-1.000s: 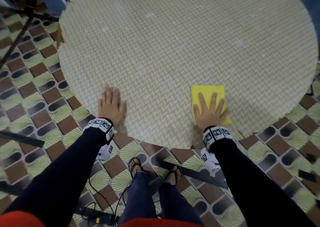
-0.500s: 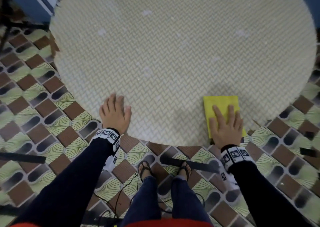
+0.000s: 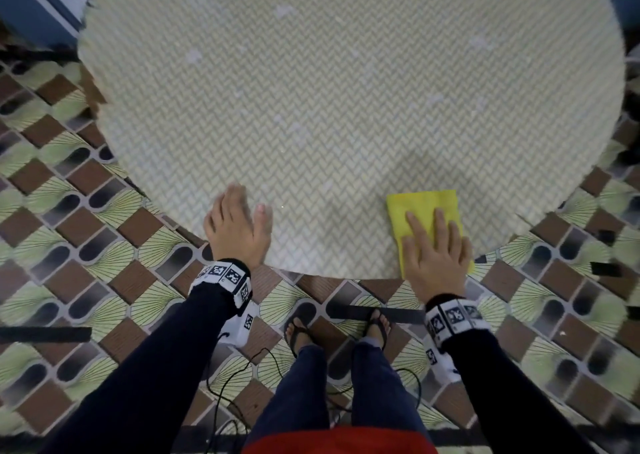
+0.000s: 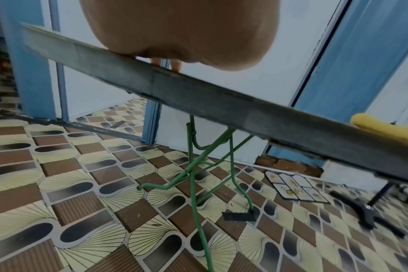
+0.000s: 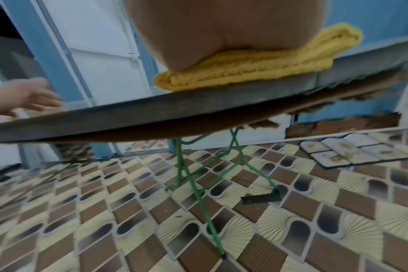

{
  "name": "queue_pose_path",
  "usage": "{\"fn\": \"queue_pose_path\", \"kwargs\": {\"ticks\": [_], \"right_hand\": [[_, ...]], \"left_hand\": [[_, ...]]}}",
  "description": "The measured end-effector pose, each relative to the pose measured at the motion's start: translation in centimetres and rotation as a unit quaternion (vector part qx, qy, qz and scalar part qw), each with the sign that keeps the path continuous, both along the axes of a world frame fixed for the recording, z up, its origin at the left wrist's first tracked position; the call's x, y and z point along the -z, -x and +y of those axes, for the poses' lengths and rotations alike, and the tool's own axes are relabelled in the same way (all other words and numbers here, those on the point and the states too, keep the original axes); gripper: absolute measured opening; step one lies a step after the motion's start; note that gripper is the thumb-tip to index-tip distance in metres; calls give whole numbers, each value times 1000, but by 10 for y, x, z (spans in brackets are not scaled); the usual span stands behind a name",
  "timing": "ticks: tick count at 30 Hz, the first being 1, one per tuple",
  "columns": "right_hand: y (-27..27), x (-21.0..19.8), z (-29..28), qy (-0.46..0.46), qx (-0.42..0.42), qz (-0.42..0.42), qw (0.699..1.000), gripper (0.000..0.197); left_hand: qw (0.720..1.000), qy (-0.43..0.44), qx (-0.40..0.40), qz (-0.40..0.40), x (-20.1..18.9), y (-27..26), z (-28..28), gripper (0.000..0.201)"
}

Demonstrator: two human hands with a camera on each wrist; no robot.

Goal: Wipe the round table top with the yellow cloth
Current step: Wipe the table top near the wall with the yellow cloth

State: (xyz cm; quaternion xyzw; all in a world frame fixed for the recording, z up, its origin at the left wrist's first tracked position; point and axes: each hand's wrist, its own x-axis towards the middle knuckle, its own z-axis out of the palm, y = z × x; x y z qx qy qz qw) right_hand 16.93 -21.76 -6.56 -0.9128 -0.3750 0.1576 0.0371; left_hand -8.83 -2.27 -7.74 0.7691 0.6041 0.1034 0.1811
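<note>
Two hands rest on the round, pale woven-pattern desk (image 3: 329, 90) near its front edge. The right hand (image 3: 437, 249) lies flat, fingers straight and spread, pressing the folded yellow cloth (image 3: 422, 208) onto the desk's front right rim. The left hand (image 3: 239, 228), fingers relaxed, sits well apart at the front left edge, holding nothing.

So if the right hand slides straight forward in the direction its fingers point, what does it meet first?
Probably nothing. The right hand lies flat on the yellow cloth, fingers pointing across the round table top. Ahead only bare woven surface shows, up to the far rim.
</note>
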Motion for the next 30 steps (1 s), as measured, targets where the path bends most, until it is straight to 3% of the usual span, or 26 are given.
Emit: {"fn": "queue_pose_path", "kwargs": {"ticks": [4,8,13,18,25,30], "right_hand": [[-15,2,43,43,23,16,999,53],[26,6,77,26,-27,18,999,53],[80,9,44,-40,-130,4,991,49],[41,1,8,15,-63,-4,998,51],[2,2,96,36,15,33,999,56],[36,4,131,32,-69,22,997,55]], "left_hand": [[999,-8,47,1,3,15,3,67],[1000,-9,-1,29,10,23,1,69],[999,-12,-13,26,11,20,0,68],[999,-27,-13,22,16,22,0,65],[999,1,11,49,17,25,3,66],[999,3,17,49,17,23,4,69]]}}
